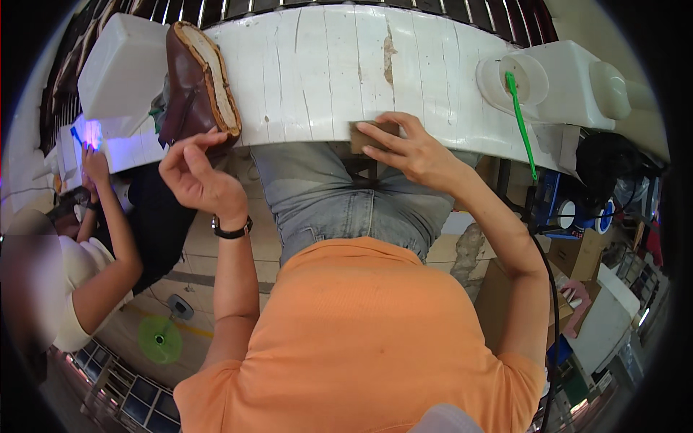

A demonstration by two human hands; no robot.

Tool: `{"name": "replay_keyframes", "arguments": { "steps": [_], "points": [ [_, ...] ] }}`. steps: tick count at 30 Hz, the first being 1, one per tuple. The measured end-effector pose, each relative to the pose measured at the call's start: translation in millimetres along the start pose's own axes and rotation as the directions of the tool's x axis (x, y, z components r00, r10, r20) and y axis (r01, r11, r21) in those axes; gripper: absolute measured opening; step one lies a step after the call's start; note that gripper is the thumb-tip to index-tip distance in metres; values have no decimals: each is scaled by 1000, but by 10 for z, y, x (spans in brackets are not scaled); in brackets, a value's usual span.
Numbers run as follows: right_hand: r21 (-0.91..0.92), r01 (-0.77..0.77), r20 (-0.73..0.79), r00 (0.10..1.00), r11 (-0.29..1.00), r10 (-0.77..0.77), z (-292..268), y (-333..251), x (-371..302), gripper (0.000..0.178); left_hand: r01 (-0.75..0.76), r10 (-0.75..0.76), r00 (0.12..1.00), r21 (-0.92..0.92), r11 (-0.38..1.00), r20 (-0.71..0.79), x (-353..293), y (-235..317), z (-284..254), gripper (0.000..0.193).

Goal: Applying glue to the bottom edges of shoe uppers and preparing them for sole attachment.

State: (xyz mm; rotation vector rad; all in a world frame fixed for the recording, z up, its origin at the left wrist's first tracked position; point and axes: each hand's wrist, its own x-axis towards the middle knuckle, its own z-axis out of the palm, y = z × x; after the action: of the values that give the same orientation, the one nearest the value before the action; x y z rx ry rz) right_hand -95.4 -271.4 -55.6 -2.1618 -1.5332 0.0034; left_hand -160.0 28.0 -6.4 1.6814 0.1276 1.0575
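Observation:
My right hand holds a small flat brown block between thumb and fingers at the near edge of the white bench. On the left of the bench lies a dark brown leather shoe on its side, its pale bottom facing right, with a rough tan rim around it. My left hand is just in front of the shoe's near end, palm up. Its fingers are loosely bent and apart, with nothing seen in them. Whether the fingertips touch the shoe I cannot tell.
White containers stand at the bench's left and right. A clear round tub holds a green-handled brush. Metal bars line the far edge. At left, a co-worker's hands work near a bluish light. A black cable hangs by my right arm.

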Motion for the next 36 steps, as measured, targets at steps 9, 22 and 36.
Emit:
{"name": "replay_keyframes", "arguments": {
  "steps": [9, 22, 36],
  "points": [
    [116, -48, -65, 996, 992, 56, 93, -61, 6, 64, 110, -110, 992, -1, 994, -56, -212, 232, 13, 13],
    [140, 30, -1, 1000, 990, -31, 149, 8, 343, 63, 138, -138, 990, 42, 990, -8, -259, 276, -69, 15],
    [16, -77, -312, 947, 997, 79, 365, 795, 1328, 41, -619, -380, -242, 160, 769, 893, -1235, -683, 281, 55]
  ]
}}
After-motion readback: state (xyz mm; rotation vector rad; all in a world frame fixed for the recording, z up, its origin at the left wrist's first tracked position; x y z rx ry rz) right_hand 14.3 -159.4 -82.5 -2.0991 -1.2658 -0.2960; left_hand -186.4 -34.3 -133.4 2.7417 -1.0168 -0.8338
